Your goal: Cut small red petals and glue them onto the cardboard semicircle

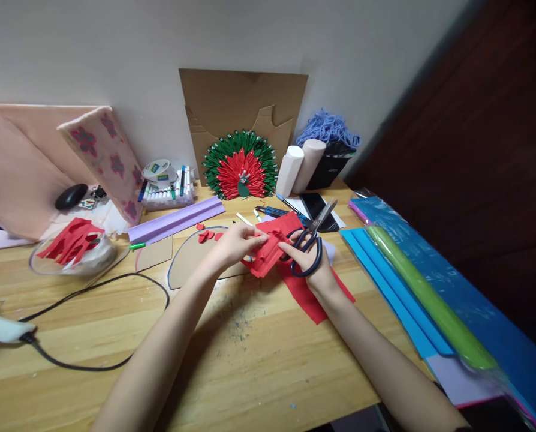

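Near the middle of the table, my left hand (237, 245) pinches the left edge of a folded piece of red crepe paper (267, 254). My right hand (312, 264) grips the same piece from the other side between thumb and fingers. Dark-handled scissors (315, 231) hang on that hand, their blades pointing up and away from the paper. Beneath both hands lies a larger red crepe sheet (310, 300). Small red cut pieces (209, 236) rest on a cardboard half-round (189, 264) with a blue outline, left of my left hand.
A green and red paper peacock (241, 165) leans on cardboard (245, 90) at the wall. A plastic bowl (77, 249) of red strips and a black cord (88, 367) lie left. Blue and green paper rolls (430, 294) line the right. Markers (166, 195) stand behind.
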